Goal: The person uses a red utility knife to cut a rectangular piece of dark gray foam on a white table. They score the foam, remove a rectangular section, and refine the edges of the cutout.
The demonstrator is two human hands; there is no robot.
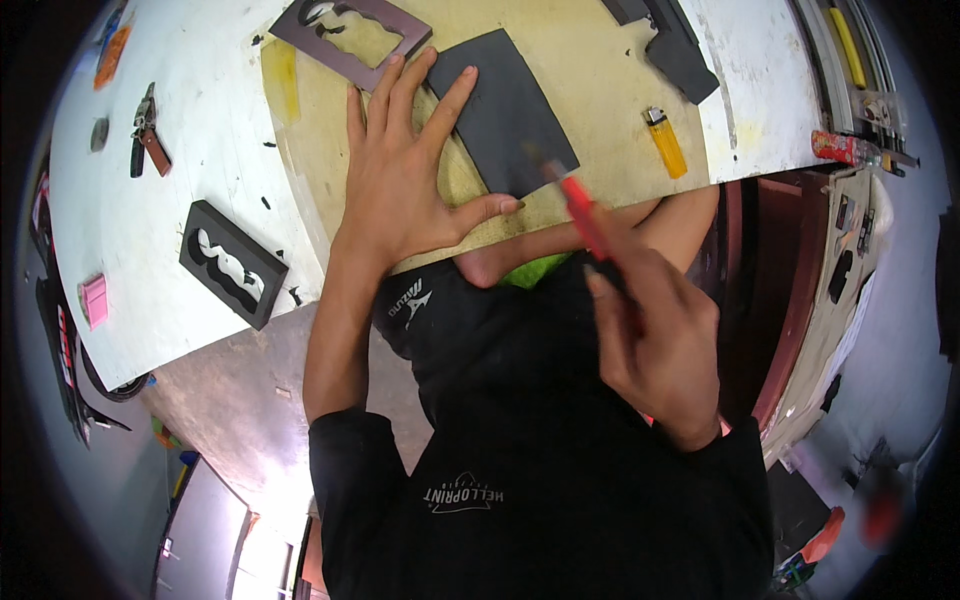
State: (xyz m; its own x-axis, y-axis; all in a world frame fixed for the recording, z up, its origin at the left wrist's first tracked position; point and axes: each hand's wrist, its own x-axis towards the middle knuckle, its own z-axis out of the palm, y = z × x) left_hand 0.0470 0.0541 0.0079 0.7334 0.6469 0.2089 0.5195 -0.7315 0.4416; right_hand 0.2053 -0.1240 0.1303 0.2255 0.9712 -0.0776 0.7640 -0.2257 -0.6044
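Note:
My left hand (400, 170) lies spread with its fingertips and thumb along the left edge of a dark grey rectangular sheet (505, 110). One fingertip reaches near a dark frame (345, 50) with a wavy cut-out. In my right hand (660, 340) is a red-handled tool (585, 215) with a thin tip, blurred by motion. Its tip points at the sheet's near right corner; whether they touch I cannot tell. Beneath the sheet is a yellowish mat (610, 90).
Another black frame with a wavy cut-out (235, 265) rests on the white table (200, 60) at left. Pliers (148, 135) and a pink block (94, 301) are farther left. To the right lie a yellow lighter (666, 143) and a black cut piece (675, 50).

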